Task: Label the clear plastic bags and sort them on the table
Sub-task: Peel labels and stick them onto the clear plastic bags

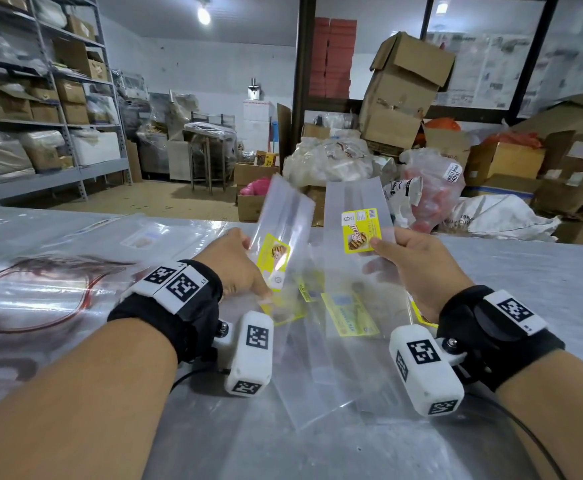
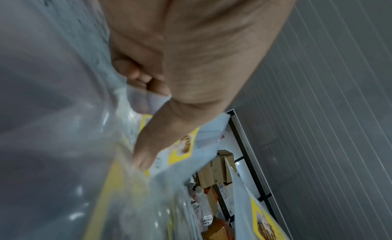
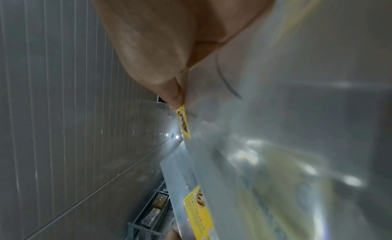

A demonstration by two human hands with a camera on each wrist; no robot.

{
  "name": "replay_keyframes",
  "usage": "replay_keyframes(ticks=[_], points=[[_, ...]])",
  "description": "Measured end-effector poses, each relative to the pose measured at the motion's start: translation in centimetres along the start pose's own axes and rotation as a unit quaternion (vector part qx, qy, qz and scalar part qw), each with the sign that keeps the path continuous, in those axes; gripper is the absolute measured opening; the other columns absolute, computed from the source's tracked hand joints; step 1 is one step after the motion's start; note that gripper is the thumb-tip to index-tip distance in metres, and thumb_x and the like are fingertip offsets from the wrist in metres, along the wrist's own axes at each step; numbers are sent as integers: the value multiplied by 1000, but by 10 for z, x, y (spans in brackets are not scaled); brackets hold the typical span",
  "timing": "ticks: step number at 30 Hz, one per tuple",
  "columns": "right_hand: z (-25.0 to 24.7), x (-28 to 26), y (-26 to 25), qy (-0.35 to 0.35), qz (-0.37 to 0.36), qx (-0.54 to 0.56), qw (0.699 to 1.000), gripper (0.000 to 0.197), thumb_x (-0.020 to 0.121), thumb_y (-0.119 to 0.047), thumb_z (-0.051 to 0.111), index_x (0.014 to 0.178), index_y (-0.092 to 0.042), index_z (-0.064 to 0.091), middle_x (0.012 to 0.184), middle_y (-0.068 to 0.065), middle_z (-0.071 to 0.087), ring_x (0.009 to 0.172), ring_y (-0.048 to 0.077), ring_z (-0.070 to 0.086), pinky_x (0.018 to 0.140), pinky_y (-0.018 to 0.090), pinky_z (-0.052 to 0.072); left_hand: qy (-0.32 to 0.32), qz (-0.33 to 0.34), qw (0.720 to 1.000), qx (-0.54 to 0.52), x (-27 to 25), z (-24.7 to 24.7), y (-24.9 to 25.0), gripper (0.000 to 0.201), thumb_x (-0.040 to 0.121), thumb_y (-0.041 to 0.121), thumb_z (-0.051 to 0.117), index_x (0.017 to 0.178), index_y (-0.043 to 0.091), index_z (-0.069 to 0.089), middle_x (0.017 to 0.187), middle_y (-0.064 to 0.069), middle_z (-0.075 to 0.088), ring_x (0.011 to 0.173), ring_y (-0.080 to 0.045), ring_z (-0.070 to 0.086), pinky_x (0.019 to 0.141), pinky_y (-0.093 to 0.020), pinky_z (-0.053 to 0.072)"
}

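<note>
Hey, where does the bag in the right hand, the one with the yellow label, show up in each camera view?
Head: right of centre, the bag stands upright, pinched at its yellow label by the right hand.
Left wrist: bottom right corner, its edge and label.
Right wrist: centre, seen edge-on, with the label just beyond the thumb.
Shared landmark: the left hand's labelled bag, also at and.

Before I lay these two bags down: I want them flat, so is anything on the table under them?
Yes. Labelled bags already lie on the table beneath the bag in the left hand and the one in the right hand.
</note>
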State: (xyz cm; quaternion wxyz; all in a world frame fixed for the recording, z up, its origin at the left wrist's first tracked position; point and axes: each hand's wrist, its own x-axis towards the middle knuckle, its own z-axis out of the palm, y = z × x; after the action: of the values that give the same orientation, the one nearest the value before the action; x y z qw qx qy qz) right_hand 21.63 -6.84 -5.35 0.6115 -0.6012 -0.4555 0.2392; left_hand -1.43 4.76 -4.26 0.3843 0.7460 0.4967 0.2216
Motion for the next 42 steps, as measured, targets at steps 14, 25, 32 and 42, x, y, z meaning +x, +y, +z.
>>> replay_keyframes(ticks=[14,25,32,42], points=[[8,-8,-4,-138,29,112,984,44,85,-24,64,125,-7,59,106,10,77,83,15,73,67,26,60,-43,56,942,-328,-10,13,22,45,90,2,71,132,13,57,92,-2,75,64,-11,68,53,-20,54],[14,-10,-4,-127,47,98,986,27,94,1,60,119,-9,66,106,15,76,77,23,72,63,30,59,-4,35,996,-81,-8,17,19,71,86,53,71,143,17,49,138,-2,55,109,-17,56,83,-27,44],[6,-4,-3,-66,65,96,991,28,95,3,56,121,-3,64,103,17,76,71,30,72,55,31,58,-38,-69,992,95,0,-1,-2,52,60,31,98,90,18,57,104,-5,61,96,-26,60,98,-44,54],[6,-4,0,-63,66,81,993,28,95,1,58,122,-4,63,102,16,76,75,33,72,61,35,60,72,10,996,43,1,-4,-3,83,69,-2,84,137,24,44,89,-4,56,74,-23,61,64,-32,52]])
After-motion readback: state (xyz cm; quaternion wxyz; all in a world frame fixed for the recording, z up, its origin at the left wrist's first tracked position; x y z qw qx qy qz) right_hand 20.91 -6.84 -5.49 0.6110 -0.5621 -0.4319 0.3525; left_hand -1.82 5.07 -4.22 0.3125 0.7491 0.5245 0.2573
